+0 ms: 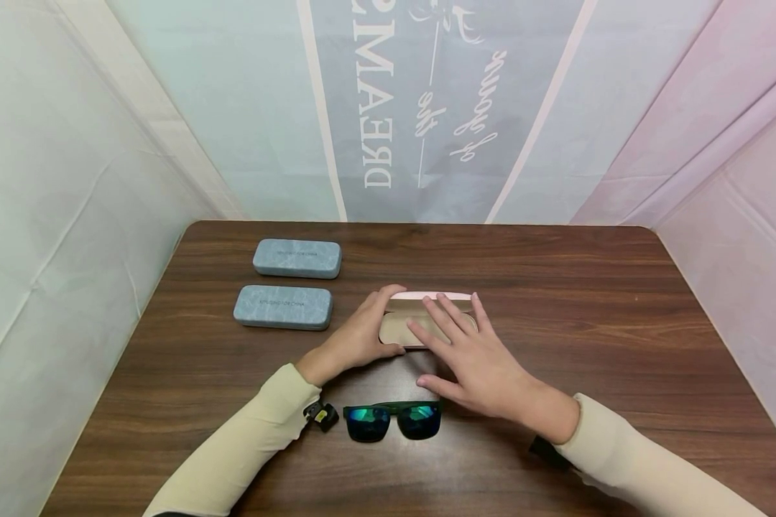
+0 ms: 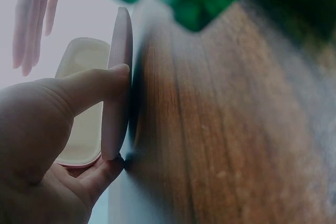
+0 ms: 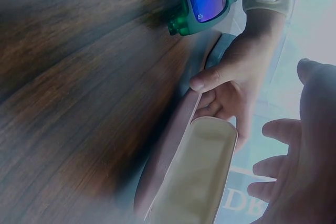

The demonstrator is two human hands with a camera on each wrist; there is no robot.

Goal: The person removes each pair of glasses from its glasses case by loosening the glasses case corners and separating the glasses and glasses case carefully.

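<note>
Pink case [image 1: 399, 332], rounded, cream-lined, lid raised, mid-frame
Left hand [image 1: 357, 334] grips its left end; right hand [image 1: 475, 361] hovers, fingers spread.

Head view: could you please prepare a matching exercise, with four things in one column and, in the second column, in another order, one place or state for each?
Column 1
1. Open pink oblong case with beige lining
2. Dark-framed sunglasses with mirrored lenses
3. Two closed light-blue oblong cases
4. Right hand

Column 2
A. Fingers spread, gripping nothing
B. On the table's left side, one behind the other
C. Held at one end by the left hand
D. Lying nearest the person, between the forearms

Pairs: 1-C, 2-D, 3-B, 4-A
</note>
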